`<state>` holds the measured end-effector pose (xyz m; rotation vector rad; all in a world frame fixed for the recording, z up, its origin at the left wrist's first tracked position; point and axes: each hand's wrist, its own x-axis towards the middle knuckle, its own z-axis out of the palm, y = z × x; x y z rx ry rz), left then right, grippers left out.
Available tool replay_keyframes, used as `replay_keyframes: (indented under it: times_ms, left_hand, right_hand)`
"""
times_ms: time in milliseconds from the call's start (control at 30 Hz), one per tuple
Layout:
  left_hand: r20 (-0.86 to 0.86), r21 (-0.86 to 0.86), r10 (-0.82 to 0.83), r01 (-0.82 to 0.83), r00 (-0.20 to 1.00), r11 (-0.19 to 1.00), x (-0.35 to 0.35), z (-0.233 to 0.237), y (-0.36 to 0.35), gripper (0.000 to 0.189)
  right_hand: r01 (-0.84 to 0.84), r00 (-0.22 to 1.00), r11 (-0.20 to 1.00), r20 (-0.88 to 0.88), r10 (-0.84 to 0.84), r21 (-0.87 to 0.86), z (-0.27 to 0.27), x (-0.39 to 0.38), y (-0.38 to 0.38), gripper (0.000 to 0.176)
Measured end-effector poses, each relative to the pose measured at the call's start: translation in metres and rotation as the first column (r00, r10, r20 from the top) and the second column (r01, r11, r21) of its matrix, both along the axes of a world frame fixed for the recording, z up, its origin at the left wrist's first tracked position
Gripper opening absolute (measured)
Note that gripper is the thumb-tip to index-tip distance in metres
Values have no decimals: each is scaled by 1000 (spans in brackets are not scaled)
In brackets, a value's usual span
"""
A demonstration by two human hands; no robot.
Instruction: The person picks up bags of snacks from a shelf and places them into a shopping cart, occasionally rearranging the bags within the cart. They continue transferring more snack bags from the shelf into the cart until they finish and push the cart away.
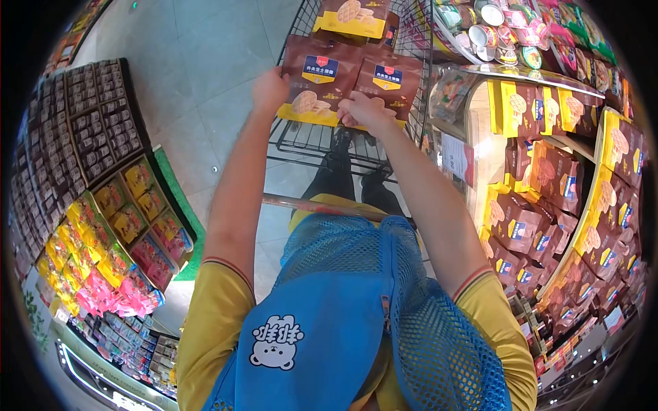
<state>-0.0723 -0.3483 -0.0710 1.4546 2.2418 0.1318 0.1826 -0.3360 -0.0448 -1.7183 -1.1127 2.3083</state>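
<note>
Over the wire cart (305,140), left hand (269,89) clamped on the left edge of a brown biscuit box (317,79), right hand (365,111) gripping the lower edge of a second box (392,81) just beside it, stocked shelf (548,185) close on the right, floor (205,61) open to the left.

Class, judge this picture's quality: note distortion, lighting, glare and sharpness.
Head view: strong fisheye bend, black corners, shelves curving at the rim; bright even store light, soft sheen on the floor; left hand, right hand and brown packs sharp in the centre; edge goods blurred.
</note>
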Motion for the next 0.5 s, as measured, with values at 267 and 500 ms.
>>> replay_keyframes:
  times_ms: [267, 500]
  left_hand:
    - [129, 224, 49, -77, 990, 971, 17, 9, -14, 40]
    - [240, 18, 24, -29, 971, 999, 56, 44, -28, 43]
  right_hand:
    - [122, 990, 990, -67, -126, -65, 7, -2, -3, 30]
    - [91, 994, 996, -68, -90, 6, 3, 31, -32, 59]
